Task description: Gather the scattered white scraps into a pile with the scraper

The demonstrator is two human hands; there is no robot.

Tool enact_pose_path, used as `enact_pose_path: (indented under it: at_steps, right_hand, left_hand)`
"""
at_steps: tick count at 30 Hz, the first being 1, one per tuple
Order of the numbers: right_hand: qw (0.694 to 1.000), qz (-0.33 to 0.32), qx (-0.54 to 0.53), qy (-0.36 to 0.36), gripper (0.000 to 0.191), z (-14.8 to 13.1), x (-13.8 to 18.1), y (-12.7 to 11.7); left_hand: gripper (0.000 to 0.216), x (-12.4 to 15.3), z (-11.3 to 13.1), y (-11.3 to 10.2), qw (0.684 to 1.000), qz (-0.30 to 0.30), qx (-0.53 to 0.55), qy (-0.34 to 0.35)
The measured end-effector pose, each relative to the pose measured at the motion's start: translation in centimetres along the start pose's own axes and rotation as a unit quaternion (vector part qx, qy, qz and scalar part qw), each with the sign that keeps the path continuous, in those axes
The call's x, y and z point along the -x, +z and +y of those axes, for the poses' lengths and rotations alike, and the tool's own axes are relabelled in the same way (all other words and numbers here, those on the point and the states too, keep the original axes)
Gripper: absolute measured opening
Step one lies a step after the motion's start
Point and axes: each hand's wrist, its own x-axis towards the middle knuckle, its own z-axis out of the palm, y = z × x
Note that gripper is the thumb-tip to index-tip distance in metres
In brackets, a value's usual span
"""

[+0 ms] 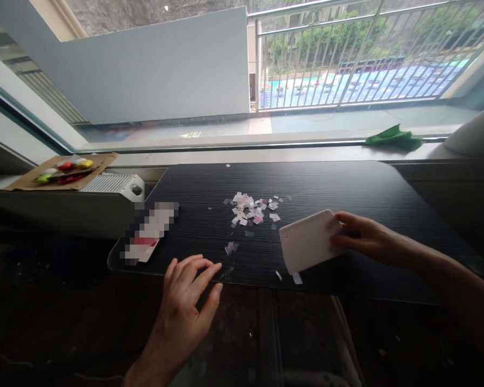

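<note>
A black mat (347, 188) with rounded corners and a fine streaked texture lies on the dark table (306, 333). Near the middle of the mat there is a loose heap of paper scraps (248, 208), small, square, white and pink. A few single scraps lie closer to the mat's near edge.

The right hand (358, 234) is closed on the right edge of a white board (308, 241). The board is thin, smooth and stiff with rounded corners, and it stands tilted on the near right part of the mat, just beside the heap. The left hand (187, 301) holds nothing. Its fingers are spread, and the fingertips rest at the near edge of the mat.

On the mat's left edge lies a flat white and red thing (149, 234), too blurred to identify. Beyond the mat's far left corner stands a ribbed white device (115, 184), and behind it a cardboard tray (60, 172) holds small coloured pieces. Beyond the far right corner a crumpled green cloth (393, 137) lies on the window sill.
</note>
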Motion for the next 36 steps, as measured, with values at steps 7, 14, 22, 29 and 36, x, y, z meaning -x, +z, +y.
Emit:
enact_pose_path:
  at_steps: [7,14,22,29,36]
  right_hand:
    - [0.998,0.059,0.009,0.012,0.045,1.0,-0.2,-0.7]
    - [1.0,-0.018,-0.002,0.02,0.034,1.2,1.5,-0.4]
    - [0.999,0.031,-0.004,-0.008,0.029,0.2,1.4,0.4]
    - [1.0,0.009,-0.01,-0.02,0.03,0.1,-1.6,2.1]
    - [0.999,-0.043,0.026,0.003,0.025,-0.2,-1.5,1.6]
  left_hand:
    - [0.026,-0.4,0.6,-0.3,1.0,0.011,-0.001,0.012]
    - [0.026,0.1,-0.1,-0.5,1.0,0.005,-0.015,0.007]
    - [0.026,0.0,0.3,-0.1,1.0,0.002,-0.008,0.02]
    - [0.026,0.3,0.0,-0.4,1.0,0.005,-0.019,0.018]
    - [0.027,0.4,0.0,-0.4,1.0,0.002,-0.019,0.014]
